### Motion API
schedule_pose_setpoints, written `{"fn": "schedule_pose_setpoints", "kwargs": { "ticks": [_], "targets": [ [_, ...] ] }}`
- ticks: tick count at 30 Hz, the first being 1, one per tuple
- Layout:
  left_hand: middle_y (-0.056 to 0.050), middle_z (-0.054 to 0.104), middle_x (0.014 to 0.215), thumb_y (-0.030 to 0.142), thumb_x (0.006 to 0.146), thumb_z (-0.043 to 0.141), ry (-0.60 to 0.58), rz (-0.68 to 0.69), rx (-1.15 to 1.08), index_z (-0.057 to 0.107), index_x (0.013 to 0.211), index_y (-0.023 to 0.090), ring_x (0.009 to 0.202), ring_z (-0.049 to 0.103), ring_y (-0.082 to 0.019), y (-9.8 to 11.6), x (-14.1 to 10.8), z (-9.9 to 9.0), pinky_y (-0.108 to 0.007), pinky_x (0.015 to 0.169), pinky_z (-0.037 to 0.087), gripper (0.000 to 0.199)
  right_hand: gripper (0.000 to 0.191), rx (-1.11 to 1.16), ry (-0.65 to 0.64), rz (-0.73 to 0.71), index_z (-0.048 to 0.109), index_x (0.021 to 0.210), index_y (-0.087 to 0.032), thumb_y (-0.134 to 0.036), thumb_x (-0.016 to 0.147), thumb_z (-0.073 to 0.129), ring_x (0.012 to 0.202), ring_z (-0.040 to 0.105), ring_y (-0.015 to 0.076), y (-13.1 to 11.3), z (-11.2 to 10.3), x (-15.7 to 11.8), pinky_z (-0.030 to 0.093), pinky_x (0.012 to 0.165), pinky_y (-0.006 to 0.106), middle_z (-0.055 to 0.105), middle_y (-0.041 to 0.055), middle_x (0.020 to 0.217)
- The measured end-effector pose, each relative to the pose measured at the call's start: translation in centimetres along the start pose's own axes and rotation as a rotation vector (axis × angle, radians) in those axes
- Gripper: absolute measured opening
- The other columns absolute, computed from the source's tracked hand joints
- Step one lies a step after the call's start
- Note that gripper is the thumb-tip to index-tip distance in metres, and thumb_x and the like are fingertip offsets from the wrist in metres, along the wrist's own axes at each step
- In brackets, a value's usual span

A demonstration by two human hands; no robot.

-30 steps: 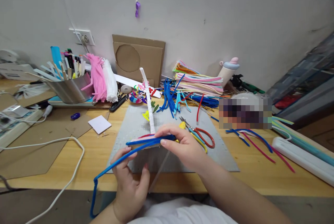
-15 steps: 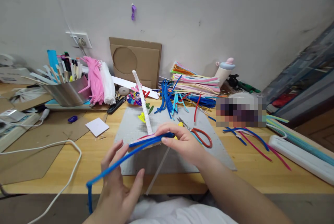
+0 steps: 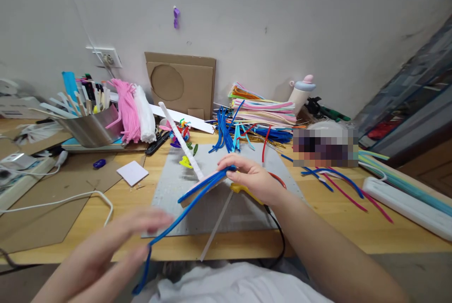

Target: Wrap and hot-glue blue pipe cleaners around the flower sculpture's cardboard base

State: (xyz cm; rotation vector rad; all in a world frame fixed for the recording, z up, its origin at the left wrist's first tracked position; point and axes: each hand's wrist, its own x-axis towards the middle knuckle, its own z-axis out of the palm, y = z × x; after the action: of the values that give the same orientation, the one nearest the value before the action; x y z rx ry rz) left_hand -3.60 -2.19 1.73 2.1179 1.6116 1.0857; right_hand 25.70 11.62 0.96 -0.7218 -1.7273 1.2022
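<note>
My right hand (image 3: 252, 178) pinches a flat cardboard-like piece (image 3: 185, 203), its thumb and fingers closed over one end. Blue pipe cleaner (image 3: 205, 186) runs along the edge of that piece; its loose length bends down toward my lap. A white wrapped stick (image 3: 180, 140) rises from the piece, tilted left. My left hand (image 3: 113, 241) is blurred, thumb and fingers apart, beside the loose pipe cleaner. Below my right hand shows a yellow glue gun (image 3: 247, 193), with a clear glue stick (image 3: 216, 227) sticking out; whether the hand bears it, I cannot tell.
Under the work lies a grey mat (image 3: 165, 218). Blue pipe cleaners (image 3: 222, 131) and pastel bundles (image 3: 264, 110) lie behind it. Red-handled scissors (image 3: 278, 179) are partly hidden by my right hand. At left stand a metal holder (image 3: 93, 128) and a white cable (image 3: 106, 199).
My left hand has drawn away from the piece, down and left. The piece has tilted, and its white stick leans further left. More of the glue gun and its black cord shows.
</note>
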Motion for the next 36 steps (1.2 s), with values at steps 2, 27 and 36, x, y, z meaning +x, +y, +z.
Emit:
{"fn": "schedule_pose_setpoints", "kwargs": {
  "ticks": [2, 27, 36],
  "targets": [
    [-0.001, 0.071, 0.120, 0.041, 0.092, 0.055, 0.006, 0.138, 0.059, 0.068, 0.117, 0.033, 0.112, 0.067, -0.020, 0.6, 4.1, 0.0, -0.028, 0.095, 0.056, 0.030, 0.014, 0.009, -0.002, 0.007, 0.075, 0.096, -0.025, -0.027, 0.088, 0.064, 0.111, 0.059, 0.0212, -0.1, -0.1, 0.1, 0.039, 0.105, 0.039, 0.066, 0.0028, 0.108],
    [-0.005, 0.067, 0.113, 0.019, 0.091, 0.059, 0.129, 0.332, 0.127, 0.058, 0.122, 0.025, 0.104, 0.066, -0.018, 4.1, 6.7, 8.2, -0.030, 0.090, 0.054, 0.031, 0.052, -0.637, 0.186, -0.246, 0.040, 0.150, -0.032, -0.019, 0.099, 0.046, 0.135, 0.045, 0.0252, 0.3, 3.8, -7.5, 0.036, 0.115, 0.047, 0.048, 0.0090, 0.145],
    [-0.003, 0.068, 0.107, 0.019, 0.090, 0.061, 0.136, 0.294, 0.059, 0.061, 0.113, 0.024, 0.101, 0.066, -0.016, 4.0, 6.5, 8.1, -0.027, 0.088, 0.055, 0.023, 0.051, -0.835, 0.148, -0.267, 0.042, 0.149, -0.032, -0.019, 0.099, 0.044, 0.137, 0.043, 0.0274, 0.2, 4.0, -7.1, 0.015, 0.119, 0.057, 0.042, 0.0106, 0.146]
  ]
}}
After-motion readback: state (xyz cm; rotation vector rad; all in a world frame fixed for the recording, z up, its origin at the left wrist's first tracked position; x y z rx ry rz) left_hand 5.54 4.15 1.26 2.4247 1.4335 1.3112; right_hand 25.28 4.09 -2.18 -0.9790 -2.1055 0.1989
